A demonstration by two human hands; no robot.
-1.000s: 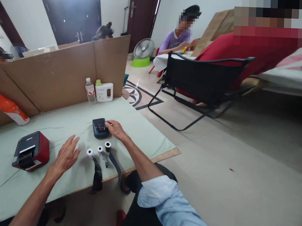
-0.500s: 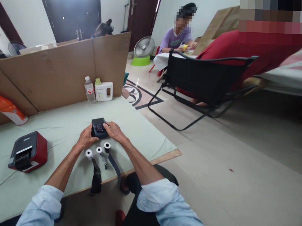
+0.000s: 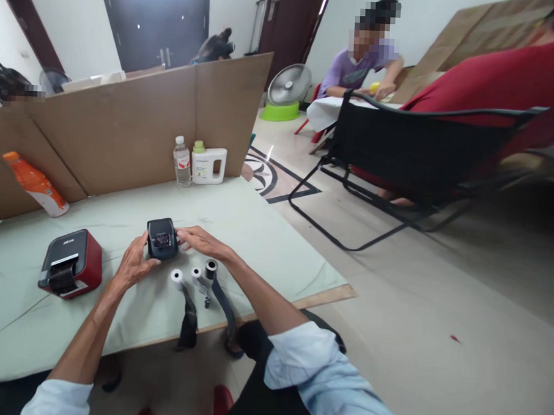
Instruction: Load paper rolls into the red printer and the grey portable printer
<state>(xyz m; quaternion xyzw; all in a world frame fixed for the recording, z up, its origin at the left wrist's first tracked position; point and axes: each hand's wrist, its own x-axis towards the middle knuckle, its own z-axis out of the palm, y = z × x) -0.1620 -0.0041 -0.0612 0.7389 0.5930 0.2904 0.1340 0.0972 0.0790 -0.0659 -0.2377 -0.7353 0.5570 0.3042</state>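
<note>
A small black printer-like device [image 3: 162, 246] with a dark window on top sits on the table between my hands. My left hand [image 3: 134, 259] grips its left side, with the thumb along the near edge. My right hand [image 3: 204, 241] has its fingertips against the right side. Just nearer to me stand three small rolls: a white-sided roll [image 3: 176, 276], a smaller middle roll [image 3: 196, 272] and a dark roll [image 3: 211, 267]. Dark strips trail from them towards the table edge, the outer two hanging over it. A red and black label printer [image 3: 92, 262] stands to the left.
An orange bottle [image 3: 37, 183] leans at the back left by the cardboard partition [image 3: 138, 128]. A clear water bottle [image 3: 182, 166] and a white jug [image 3: 208, 166] stand at the back. A black folding chair [image 3: 408, 140] with a person in red is off to the right.
Both hands have moved left with the small black device, away from above the rolls. My right fingers have shifted from its top to its side. The view has turned slightly left.
</note>
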